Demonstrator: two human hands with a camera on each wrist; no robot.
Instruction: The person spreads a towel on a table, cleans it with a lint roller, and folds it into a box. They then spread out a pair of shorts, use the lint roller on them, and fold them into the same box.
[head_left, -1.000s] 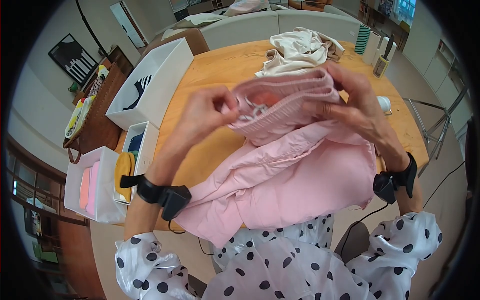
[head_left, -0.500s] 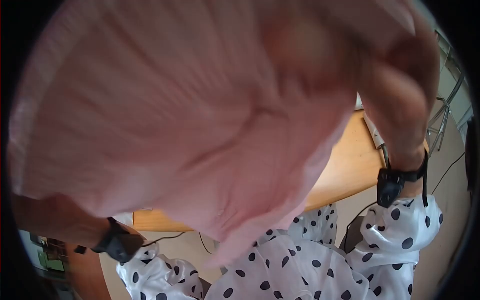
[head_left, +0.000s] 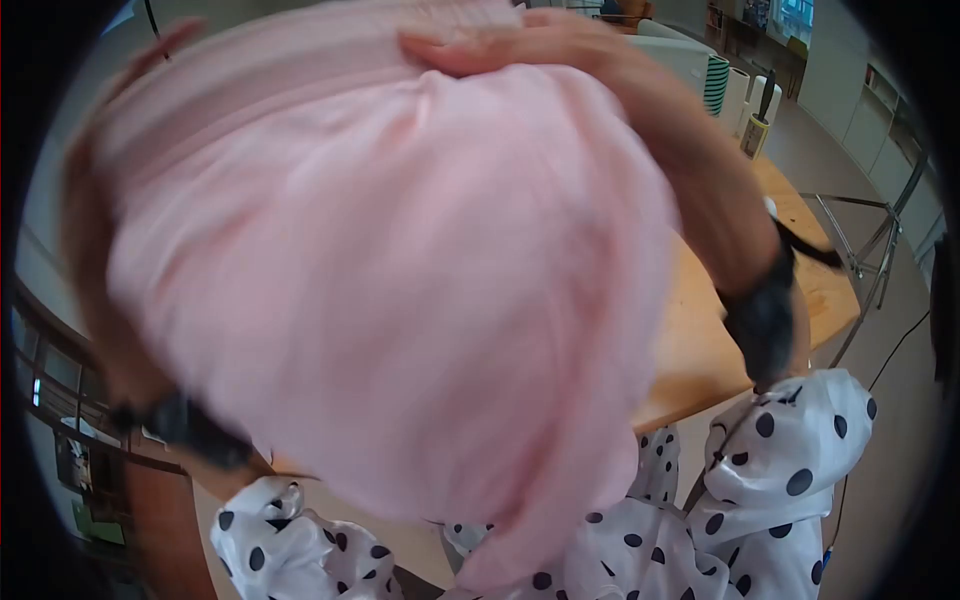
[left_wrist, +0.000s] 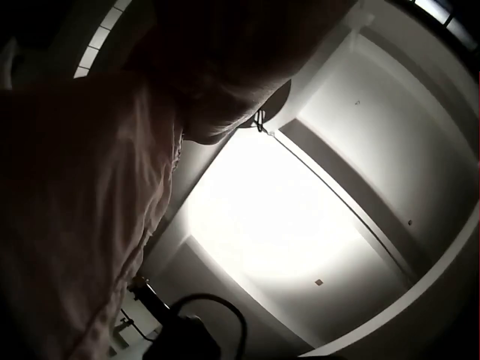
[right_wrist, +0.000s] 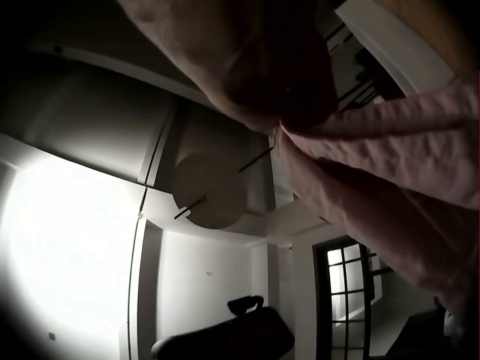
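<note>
The right hand (head_left: 520, 45) has its fingers curled over the top edge of a pale pink cotton garment (head_left: 400, 280), and the right wrist view shows the cloth bunched in that clamp. The band edge runs across between the hands. The cloth hangs from it, long axis downward, toward the lap and above the round wooden table (head_left: 700, 350).

The left hand (head_left: 175, 40) is at the far corner, blurred and mostly behind the cloth, so I cannot tell its hold. The garment hides most of the table; a green-striped cup (head_left: 716, 85) shows behind.
</note>
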